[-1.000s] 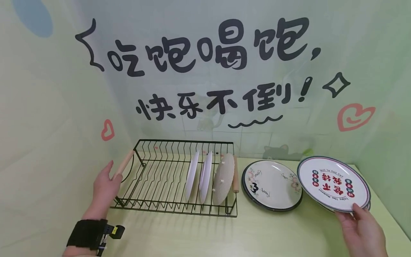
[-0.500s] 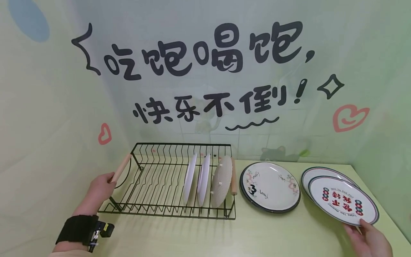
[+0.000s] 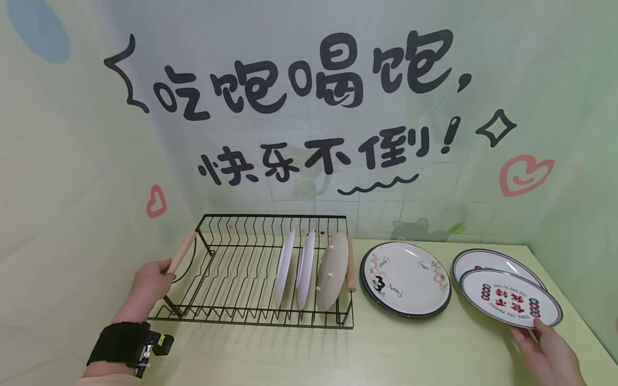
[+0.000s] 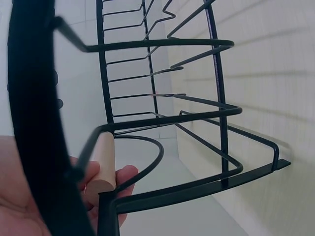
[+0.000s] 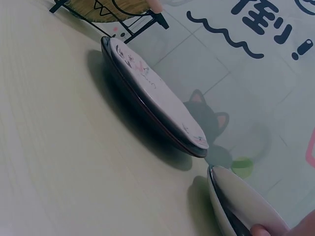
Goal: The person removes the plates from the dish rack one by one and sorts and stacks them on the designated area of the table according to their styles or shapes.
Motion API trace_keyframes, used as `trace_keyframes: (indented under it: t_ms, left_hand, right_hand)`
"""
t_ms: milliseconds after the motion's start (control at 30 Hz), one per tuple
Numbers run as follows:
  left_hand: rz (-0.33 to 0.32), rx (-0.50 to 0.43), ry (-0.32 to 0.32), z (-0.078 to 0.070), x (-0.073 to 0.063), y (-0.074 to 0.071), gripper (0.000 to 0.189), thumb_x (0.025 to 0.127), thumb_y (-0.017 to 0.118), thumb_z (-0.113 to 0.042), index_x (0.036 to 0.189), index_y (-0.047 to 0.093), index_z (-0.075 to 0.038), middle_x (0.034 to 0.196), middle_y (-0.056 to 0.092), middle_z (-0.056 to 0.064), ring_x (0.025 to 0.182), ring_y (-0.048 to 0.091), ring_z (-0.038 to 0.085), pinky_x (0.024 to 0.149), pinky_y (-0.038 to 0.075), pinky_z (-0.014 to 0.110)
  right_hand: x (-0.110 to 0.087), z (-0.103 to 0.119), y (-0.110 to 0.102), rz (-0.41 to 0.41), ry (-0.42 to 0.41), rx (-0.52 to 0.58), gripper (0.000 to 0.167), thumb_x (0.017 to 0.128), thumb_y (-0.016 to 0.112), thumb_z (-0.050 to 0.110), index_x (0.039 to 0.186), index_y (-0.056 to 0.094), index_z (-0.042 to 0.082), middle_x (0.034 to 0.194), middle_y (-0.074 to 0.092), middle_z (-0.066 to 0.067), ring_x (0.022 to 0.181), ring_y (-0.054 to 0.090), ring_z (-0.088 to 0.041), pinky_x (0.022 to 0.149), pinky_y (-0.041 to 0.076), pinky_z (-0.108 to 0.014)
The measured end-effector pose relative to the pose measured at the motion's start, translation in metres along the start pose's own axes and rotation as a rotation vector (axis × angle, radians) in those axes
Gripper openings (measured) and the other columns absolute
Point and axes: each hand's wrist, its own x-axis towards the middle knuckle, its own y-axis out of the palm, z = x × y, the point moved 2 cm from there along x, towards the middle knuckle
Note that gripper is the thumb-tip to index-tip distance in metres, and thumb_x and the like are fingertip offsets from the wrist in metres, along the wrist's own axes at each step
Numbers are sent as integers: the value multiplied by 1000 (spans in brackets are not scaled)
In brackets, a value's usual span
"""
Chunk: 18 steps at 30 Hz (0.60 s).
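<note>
My left hand [image 3: 152, 284] grips the pale wooden handle [image 3: 184, 251] at the left end of a black wire dish rack [image 3: 275, 216]. The left wrist view shows the fingers curled round that handle [image 4: 103, 162]. At the far right, my right hand [image 3: 550, 348] pinches the near edge of a white plate [image 3: 519, 292] with red characters and a dark rim, thumb on top and fingers beneath. This plate is tilted and overlaps a similar rimmed plate [image 3: 492, 259] behind it. In the right wrist view only fingertips show at the plate [image 5: 251, 196].
Two white plates [image 3: 286, 268] and a beige textured plate [image 3: 333, 276] with small feet stand upright in the rack's right part. Between rack and right hand, a floral cream plate [image 3: 410, 281] lies stacked on a dark-rimmed one. A printed wall covering [image 3: 309, 203] closes off the back.
The right hand has drawn the plate with red characters rightward and nearer, uncovering the plate behind, then shifted it slightly back left. The left hand's fingers have closed round the handle.
</note>
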Motion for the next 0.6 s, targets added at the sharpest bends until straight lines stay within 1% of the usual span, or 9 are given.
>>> trace_keyframes:
  t_ms: [33,100,200,300,400,467,533,600]
  left_hand:
    - [-1,-2,-2,1,0,0,52,95,48,-5,138,28,17,128,44,40,90,51,38,68,44,38]
    - [-3,-10,-8,1,0,0,53,95,48,-6,138,28,16,128,43,40,90,50,38,69,44,39]
    - [-3,-17,-16,2,1,1,53,96,48,-6,139,28,16,128,43,40,90,49,38,69,44,39]
    - [-1,-21,-19,2,1,2,53,96,48,-7,140,27,16,129,43,39,90,48,38,70,43,39]
    - [-3,-21,-16,2,1,2,54,96,48,-7,140,27,15,129,43,39,90,48,38,70,42,39]
    - [-3,-24,-16,1,0,2,54,96,48,-7,140,27,15,129,43,39,89,47,38,69,41,38]
    - [-4,-23,-15,1,-1,1,54,96,48,-7,140,27,15,129,43,39,89,47,38,69,41,38]
    - [-2,-26,-20,0,-1,0,54,96,48,-7,140,27,15,129,42,39,89,47,38,70,41,39]
  right_hand:
    - [1,0,1,22,-3,-11,46,101,37,23,127,16,55,100,59,-1,110,55,-3,111,23,-16]
    - [1,0,6,32,-16,-46,49,100,41,21,127,17,54,99,59,-1,108,56,-4,111,22,-16]
    - [2,3,13,-7,-39,-115,54,99,44,21,131,14,53,96,60,-1,104,57,-3,111,24,-16]
    - [2,8,21,-89,-75,-239,62,99,44,21,137,4,51,92,57,2,97,57,-3,107,33,-19]
    - [5,14,26,-186,-110,-376,67,98,44,21,142,0,47,90,52,4,88,57,-3,100,43,-21]
    - [7,18,26,-255,-124,-460,64,98,44,19,142,4,45,88,51,5,82,57,-4,94,48,-21]
    - [10,20,26,-317,-133,-544,60,98,45,19,140,10,43,83,51,6,77,57,-3,88,51,-20]
    - [13,22,25,-369,-157,-665,55,98,45,19,139,15,40,76,52,9,73,57,-1,82,52,-19]
